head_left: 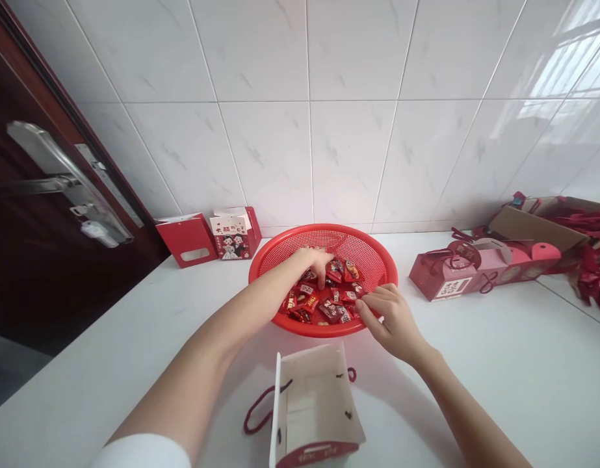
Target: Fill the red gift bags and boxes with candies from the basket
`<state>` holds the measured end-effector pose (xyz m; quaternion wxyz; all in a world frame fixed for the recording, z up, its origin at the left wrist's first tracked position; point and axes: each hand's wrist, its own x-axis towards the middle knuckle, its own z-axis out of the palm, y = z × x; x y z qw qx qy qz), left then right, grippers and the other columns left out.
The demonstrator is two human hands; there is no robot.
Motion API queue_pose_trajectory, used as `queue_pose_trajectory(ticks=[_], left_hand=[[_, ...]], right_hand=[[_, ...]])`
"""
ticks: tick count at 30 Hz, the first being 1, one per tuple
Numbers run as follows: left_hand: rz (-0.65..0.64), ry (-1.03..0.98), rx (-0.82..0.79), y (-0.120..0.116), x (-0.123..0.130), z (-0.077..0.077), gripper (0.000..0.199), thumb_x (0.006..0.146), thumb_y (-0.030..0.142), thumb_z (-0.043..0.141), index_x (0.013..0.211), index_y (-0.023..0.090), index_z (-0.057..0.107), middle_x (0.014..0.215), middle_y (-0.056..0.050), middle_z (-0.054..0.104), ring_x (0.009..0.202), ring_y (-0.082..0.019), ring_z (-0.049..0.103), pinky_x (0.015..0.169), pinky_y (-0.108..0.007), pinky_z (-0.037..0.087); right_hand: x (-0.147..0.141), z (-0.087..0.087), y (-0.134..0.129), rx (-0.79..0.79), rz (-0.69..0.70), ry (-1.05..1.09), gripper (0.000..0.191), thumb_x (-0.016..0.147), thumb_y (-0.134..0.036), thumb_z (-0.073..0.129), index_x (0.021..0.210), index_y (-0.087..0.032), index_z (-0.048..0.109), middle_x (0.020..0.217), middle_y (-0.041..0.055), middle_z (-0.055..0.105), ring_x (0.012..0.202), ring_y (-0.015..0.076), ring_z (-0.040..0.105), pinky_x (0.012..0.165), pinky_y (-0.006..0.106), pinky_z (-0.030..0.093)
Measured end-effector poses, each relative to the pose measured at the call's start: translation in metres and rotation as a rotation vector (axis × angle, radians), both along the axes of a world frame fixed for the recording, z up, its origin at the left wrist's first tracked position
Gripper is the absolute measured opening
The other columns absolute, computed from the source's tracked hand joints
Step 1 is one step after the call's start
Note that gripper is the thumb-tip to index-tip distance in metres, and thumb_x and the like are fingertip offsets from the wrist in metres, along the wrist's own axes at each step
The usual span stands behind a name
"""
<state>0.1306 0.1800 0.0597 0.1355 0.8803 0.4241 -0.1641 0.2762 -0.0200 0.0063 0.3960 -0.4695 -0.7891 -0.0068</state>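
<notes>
A red plastic basket (pixel 324 333) with perforated sides holds several wrapped candies (pixel 336 312), mostly in red wrappers. My left hand (pixel 315 261) reaches into it from the left, its thumb pointing down among the candies and apart from the fingers; some fingertips are hidden. At the basket's right front rim, my right hand (pixel 390 318) is closed, thumb and fingers drawn together close to the candies. What it pinches, if anything, is not visible. Nearer to me stands an open paper gift box (pixel 309 406), its white inside bare, with a dark red cord (pixel 255 422) looping out on the left.
Against the tiled wall at left stand a red box (pixel 187 242) and a box with a cartoon couple (pixel 235 244). On the right are pink gift boxes (pixel 446 276) in a row and a cardboard carton (pixel 536 224) with red items. A door handle (pixel 60 179) juts out left.
</notes>
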Motion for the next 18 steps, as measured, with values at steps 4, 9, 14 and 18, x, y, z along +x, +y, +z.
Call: queue_pose_trajectory(ticks=[4,9,14,18], left_hand=[[-0.017,-0.088,-0.024,0.001,0.002,-0.002,0.057,0.061,0.039,0.087,0.113,0.022,0.072,0.121,-0.009,0.074,0.113,-0.035,0.065,0.088,-0.036,0.055],[-0.009,-0.185,-0.094,0.009,-0.002,-0.004,0.028,0.096,0.038,0.067,0.107,0.013,0.07,0.106,-0.007,0.072,0.096,-0.024,0.07,0.083,-0.038,0.058],[0.038,-0.191,-0.207,0.012,-0.003,-0.006,0.026,0.099,0.036,0.064,0.112,0.013,0.068,0.11,-0.007,0.071,0.093,-0.021,0.07,0.083,-0.04,0.061],[0.114,-0.342,-0.146,0.016,-0.003,-0.008,0.028,0.097,0.04,0.067,0.105,0.013,0.071,0.107,-0.007,0.073,0.095,-0.022,0.069,0.082,-0.035,0.058]], right_hand=[[-0.001,-0.001,0.0,0.008,-0.008,-0.007,0.042,0.105,-0.022,0.043,0.064,-0.02,0.031,0.053,-0.0045,0.04,0.055,0.0134,0.035,0.067,0.031,0.029],[-0.002,-0.001,-0.001,0.01,-0.006,-0.02,0.041,0.104,-0.02,0.042,0.065,-0.02,0.033,0.053,-0.0038,0.043,0.055,0.0138,0.035,0.068,0.032,0.03],[-0.001,-0.001,-0.001,0.014,-0.008,-0.006,0.042,0.104,-0.02,0.043,0.064,-0.02,0.033,0.053,-0.004,0.043,0.055,0.0132,0.036,0.068,0.031,0.03],[-0.001,0.0,0.0,0.015,-0.007,-0.001,0.042,0.104,-0.021,0.043,0.064,-0.02,0.032,0.053,-0.0039,0.043,0.054,0.0133,0.036,0.067,0.031,0.03]])
